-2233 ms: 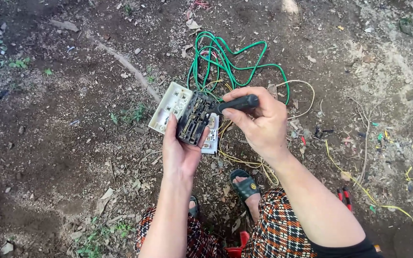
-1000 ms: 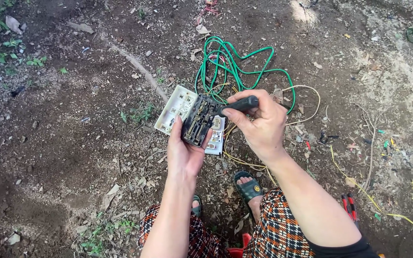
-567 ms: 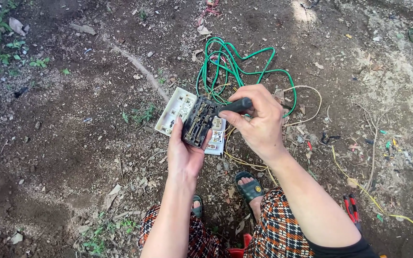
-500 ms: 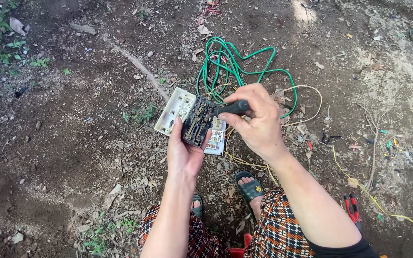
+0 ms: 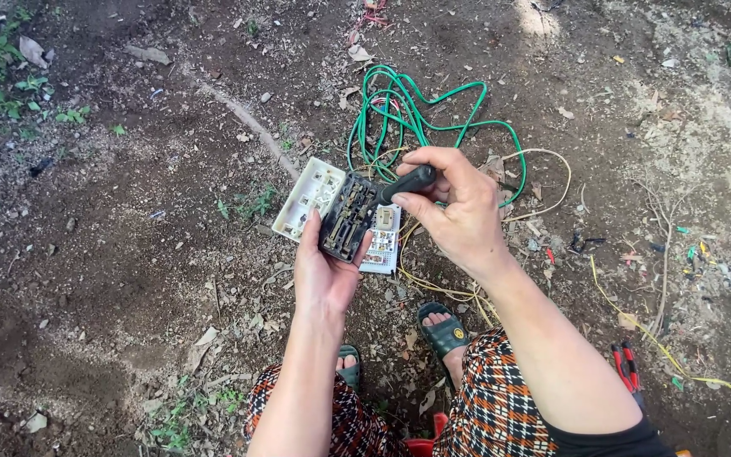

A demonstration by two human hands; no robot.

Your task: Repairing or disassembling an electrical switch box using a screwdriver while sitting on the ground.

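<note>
Left hand (image 5: pixel 325 272), palm up, carries an opened power strip (image 5: pixel 336 211) just above frame centre. Fingers curl up round its lower edge, thumb against the right side of the dark section.

Power strip, appearance: three parts in view. Off-white cover (image 5: pixel 308 198) at 10 o'clock, swung open, pale socket cut-outs on its inner face. Dark inner block (image 5: pixel 348 217) in the middle, with brass-coloured contact strips running lengthwise. Small white part (image 5: pixel 382 240) at 4 o'clock of the block, partly hidden.

Right hand (image 5: pixel 458 216) closed round a black tool handle (image 5: pixel 408 180); fingers wrapped together over it, thumb beneath. Handle points toward 8 o'clock, its end at the upper right of the dark block. Tip not visible.

Green cable (image 5: pixel 420 118) lies looped on bare soil at 12 o'clock of the strip. Pale wire (image 5: pixel 552 173) curves at 3 o'clock. Red-handled pliers (image 5: pixel 625 364) on the ground at 4 o'clock, well apart.
</note>
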